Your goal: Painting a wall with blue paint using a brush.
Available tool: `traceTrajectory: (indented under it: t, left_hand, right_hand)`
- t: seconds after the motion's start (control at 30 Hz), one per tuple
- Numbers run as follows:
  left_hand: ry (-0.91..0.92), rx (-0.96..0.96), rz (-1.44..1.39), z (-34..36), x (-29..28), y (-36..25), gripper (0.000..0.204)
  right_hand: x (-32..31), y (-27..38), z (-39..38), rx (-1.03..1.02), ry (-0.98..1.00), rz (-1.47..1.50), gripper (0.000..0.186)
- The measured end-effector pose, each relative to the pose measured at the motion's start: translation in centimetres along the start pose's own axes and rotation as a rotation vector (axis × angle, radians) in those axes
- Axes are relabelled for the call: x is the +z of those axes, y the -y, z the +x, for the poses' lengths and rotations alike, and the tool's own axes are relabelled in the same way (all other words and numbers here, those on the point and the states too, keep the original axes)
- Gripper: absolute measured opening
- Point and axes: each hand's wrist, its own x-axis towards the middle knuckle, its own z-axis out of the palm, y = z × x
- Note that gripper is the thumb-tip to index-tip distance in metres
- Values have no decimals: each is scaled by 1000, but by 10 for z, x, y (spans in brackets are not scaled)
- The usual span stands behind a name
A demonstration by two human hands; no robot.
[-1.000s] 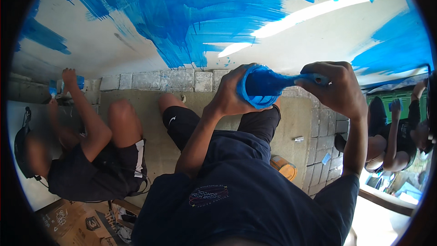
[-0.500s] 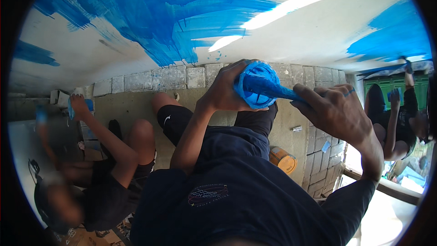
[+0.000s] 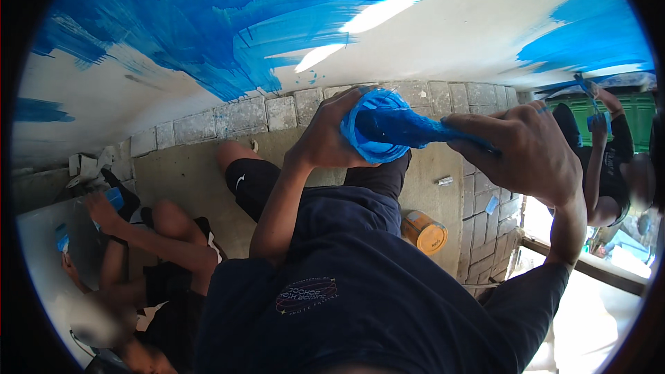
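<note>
My left hand is wrapped round a small paint cup whose rim and inside are coated in blue. A paintbrush soaked in blue lies across the cup's mouth, its bristle end within the rim. Its handle is gripped in my right hand, which has blue smears on the fingers. Ahead of both hands rises a white wall with broad, uneven strokes of blue paint. How much paint the cup contains cannot be seen.
On the floor near my legs stands a yellow-orange can. Grey paving blocks run along the wall's foot. At the left a person holds a brush and a blue container; another person paints at the right beside a green panel.
Cup and brush have shifted slightly left in view, with the brush lying flatter over the rim. The person on the left has lowered their arms; the one at right has moved their brush.
</note>
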Motion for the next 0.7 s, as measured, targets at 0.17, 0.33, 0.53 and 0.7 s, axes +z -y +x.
traceTrajectory:
  t: [0.17, 0.33, 0.53, 0.7]
  left_hand:
    - [32, -48, -53, 1, -9, -7, 85]
    - [103, -56, -40, 0, -18, 3, 80]
    - [21, -20, -78, -5, -26, -7, 82]
    - [-36, -23, -63, -7, -29, -5, 88]
  right_hand:
    - [-11, 2, 9, -137, -58, -38, 25]
    - [-6, 3, 21, -143, -85, 124, 24]
    - [22, -4, 49, -259, -192, 553, 28]
    - [55, 4, 60, 177, -411, 1107, 37]
